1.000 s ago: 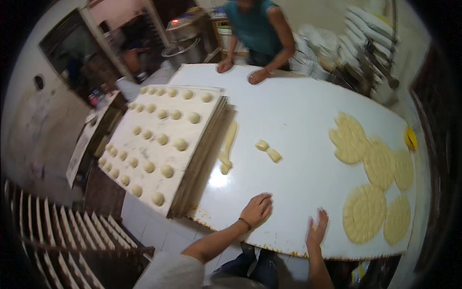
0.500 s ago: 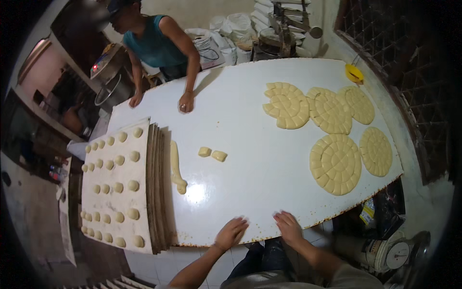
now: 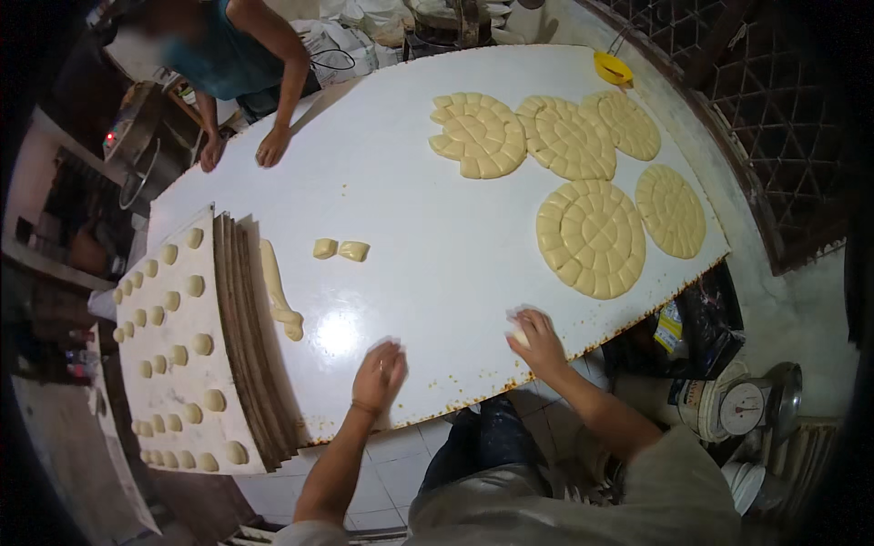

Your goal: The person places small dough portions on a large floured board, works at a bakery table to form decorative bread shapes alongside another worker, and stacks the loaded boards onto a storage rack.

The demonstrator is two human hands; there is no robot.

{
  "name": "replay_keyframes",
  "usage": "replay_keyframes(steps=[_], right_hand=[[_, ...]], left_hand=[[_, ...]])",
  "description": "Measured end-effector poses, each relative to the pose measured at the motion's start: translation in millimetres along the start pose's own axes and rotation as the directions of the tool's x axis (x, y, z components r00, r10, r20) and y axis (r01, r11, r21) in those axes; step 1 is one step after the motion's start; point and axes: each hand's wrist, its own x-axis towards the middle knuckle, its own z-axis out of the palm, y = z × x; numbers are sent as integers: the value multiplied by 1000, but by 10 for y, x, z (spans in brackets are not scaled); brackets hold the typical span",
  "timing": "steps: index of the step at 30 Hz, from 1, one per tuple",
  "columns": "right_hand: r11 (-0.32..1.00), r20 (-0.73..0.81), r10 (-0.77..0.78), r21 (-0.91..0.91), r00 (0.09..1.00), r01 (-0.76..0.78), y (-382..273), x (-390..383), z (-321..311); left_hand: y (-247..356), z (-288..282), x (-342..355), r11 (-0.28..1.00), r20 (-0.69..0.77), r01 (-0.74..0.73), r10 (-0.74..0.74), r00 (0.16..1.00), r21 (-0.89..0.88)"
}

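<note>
My left hand (image 3: 379,375) is at the table's near edge, its fingers curled down; anything under them is hidden. To its right, my right hand (image 3: 539,346) closes over a small pale dough piece (image 3: 520,338), part of which shows at the fingertips. Two cut dough pieces (image 3: 340,249) lie farther off on the white table (image 3: 410,209). A long dough strip (image 3: 275,289) with a knobbed end rests beside the stacked boards. On the far right sit several flat dough rounds (image 3: 590,238) scored into segments; one has a ragged left side.
A stack of boards (image 3: 244,341) fills the table's left end, its top one carrying rows of dough balls (image 3: 202,344). Across the table a person (image 3: 246,55) leans with both hands on the edge. A yellow scoop (image 3: 613,68) lies in the far right corner; a dial scale (image 3: 742,408) stands below right.
My hands have moved farther apart and onto the table, and a dough piece now shows at my right hand. The whole view has shifted, placing the table's contents higher and more left.
</note>
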Motion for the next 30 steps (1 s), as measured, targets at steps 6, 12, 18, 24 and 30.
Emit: replay_keyframes(steps=[6, 12, 18, 24, 30], right_hand=[[987, 115, -161, 28, 980, 159, -365, -233, 412], [998, -129, 54, 52, 990, -48, -322, 500, 249], [978, 57, -208, 43, 977, 206, -24, -415, 223], [994, -92, -108, -11, 990, 107, -501, 587, 429], [982, 152, 147, 99, 977, -163, 3, -64, 179]], left_hand=[[367, -30, -399, 993, 120, 1, 12, 993, -114], [546, -251, 492, 968, -146, 202, -223, 964, -147], [279, -241, -445, 994, 31, -31, 34, 999, -105], [433, 115, 321, 988, -115, 142, -149, 982, -67], [323, -518, -292, 995, 30, 91, -89, 996, -51]])
